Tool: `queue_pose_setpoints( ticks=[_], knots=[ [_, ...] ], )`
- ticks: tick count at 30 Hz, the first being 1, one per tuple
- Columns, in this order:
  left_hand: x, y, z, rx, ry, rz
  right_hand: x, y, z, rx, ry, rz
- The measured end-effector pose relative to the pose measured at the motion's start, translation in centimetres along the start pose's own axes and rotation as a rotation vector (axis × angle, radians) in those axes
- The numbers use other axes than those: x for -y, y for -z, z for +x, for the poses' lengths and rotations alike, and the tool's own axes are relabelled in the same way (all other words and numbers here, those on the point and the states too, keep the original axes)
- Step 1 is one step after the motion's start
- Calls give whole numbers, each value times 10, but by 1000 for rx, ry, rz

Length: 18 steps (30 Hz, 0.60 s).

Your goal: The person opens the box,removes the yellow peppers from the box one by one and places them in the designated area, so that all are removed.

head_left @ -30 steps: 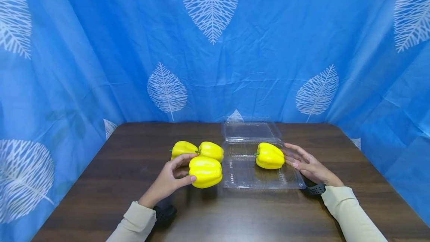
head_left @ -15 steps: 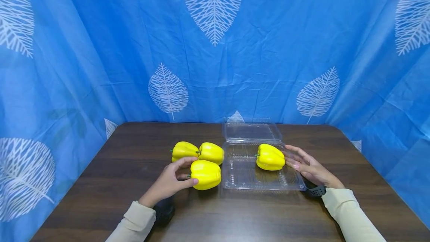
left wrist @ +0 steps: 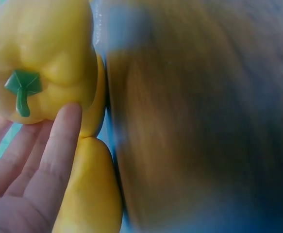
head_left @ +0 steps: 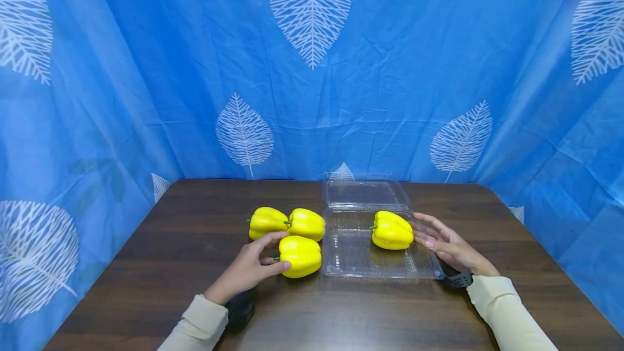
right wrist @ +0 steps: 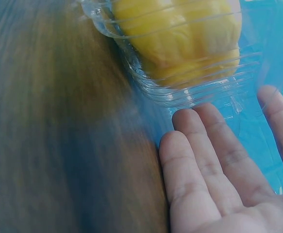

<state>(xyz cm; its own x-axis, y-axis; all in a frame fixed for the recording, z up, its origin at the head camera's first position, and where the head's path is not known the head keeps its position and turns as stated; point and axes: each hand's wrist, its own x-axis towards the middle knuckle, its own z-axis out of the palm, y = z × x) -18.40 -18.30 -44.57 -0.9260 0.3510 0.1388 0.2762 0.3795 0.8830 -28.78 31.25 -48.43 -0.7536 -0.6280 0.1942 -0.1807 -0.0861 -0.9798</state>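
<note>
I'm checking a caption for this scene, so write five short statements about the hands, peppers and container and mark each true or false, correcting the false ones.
1. A yellow pepper lies in the clear container. True.
2. The clear container is closed. False: it is open.
3. The left hand touches the near pepper. True.
4. The head view shows six peppers. False: it shows four.
5. The right hand is beside the clear container. True.

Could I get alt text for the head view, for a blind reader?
A left hand holds a yellow pepper by its stem end, two more yellow peppers just beyond it on a dark table. The right hand is at the side of an open clear container holding a fourth pepper, with a blue leaf-print curtain behind.
</note>
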Motion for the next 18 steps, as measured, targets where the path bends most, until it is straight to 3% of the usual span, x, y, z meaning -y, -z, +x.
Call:
queue_pose_setpoints(
  ticks=[12,18],
  knots=[
    [0,-5,1,-20,-21,8,-2,2,0,51,42,38],
    [1,-8,2,-8,-21,2,-2,2,-1,34,25,20]
  ],
)
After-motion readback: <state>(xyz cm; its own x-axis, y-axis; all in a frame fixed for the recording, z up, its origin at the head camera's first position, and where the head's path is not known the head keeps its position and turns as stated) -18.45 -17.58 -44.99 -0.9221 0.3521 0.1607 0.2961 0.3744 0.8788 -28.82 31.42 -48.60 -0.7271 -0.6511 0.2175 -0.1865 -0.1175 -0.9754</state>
